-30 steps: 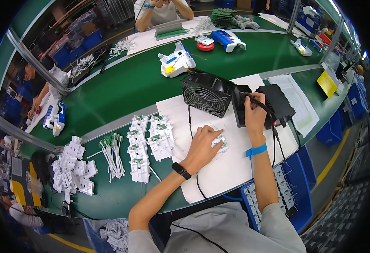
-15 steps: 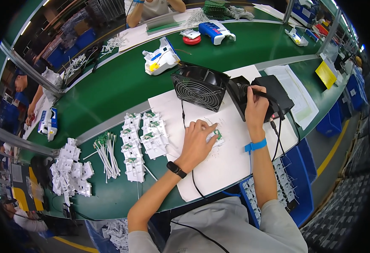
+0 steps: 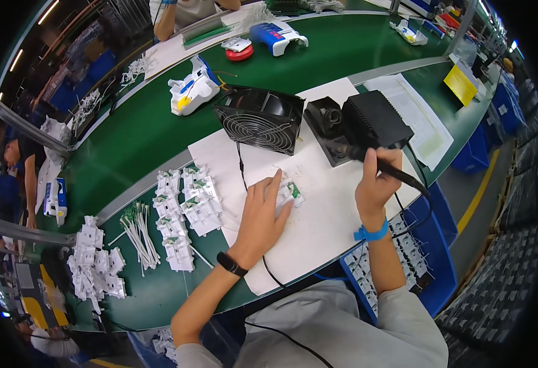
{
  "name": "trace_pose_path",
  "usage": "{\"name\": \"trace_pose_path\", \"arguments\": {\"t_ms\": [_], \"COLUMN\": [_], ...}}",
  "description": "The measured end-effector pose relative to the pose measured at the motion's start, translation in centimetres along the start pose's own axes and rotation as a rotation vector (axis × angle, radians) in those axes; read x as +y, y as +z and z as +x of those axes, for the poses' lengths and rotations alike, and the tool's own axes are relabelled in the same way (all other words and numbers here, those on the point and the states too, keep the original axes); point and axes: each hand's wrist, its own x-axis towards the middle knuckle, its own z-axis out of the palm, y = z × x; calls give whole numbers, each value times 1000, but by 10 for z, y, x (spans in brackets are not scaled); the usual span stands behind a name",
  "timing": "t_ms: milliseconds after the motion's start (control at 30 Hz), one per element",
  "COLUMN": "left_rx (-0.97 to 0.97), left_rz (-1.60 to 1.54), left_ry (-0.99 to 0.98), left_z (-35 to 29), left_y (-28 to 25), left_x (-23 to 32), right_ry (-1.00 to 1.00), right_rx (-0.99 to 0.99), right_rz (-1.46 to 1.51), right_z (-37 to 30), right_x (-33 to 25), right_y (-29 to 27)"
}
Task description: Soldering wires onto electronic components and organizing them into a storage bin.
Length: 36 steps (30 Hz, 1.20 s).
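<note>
My left hand (image 3: 261,214) lies on the white work sheet with fingers stretched and the thumb spread away. Between its index finger and thumb sits a small white plastic housing (image 3: 298,200) with a green circuit board (image 3: 294,191), partly covered by the hand. My right hand (image 3: 376,190) is closed around the black handle of a soldering iron (image 3: 413,180), its cable looping down on the right. The iron's front end points left, close to the black iron stand (image 3: 337,151); its tip is not clear.
A black fan (image 3: 259,122) stands beyond my left hand, beside a black box-shaped unit (image 3: 376,119). Leftward are rows of white housings (image 3: 175,227), white wires (image 3: 140,236) and a housing pile (image 3: 94,260). A blue bin (image 3: 437,267) stands at the lower right.
My right hand has drawn the soldering iron back toward me from the stand. The left hand has straightened its fingers beside the housing. The whole view has shifted.
</note>
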Motion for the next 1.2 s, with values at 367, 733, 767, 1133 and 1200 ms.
{"name": "trace_pose_path", "arguments": {"t_ms": [367,733,767,1133,1200], "left_rx": [-22,-93,-94,-83,-78], "left_rz": [138,260,259,239,236], "left_ry": [87,123,123,119,122], "left_z": [-25,-18,-19,-20,-20], "left_y": [5,2,2,4,5], "left_x": [-11,-9,-10,-11,-13], "right_ry": [329,295,286,248,245], "right_rx": [-205,-400,-402,-409,-408], "right_rz": [90,204,210,199,201], "right_z": [-29,-31,-31,-30,-31], "right_x": [25,25,25,23,25], "right_y": [-14,-13,-12,-10,-10]}}
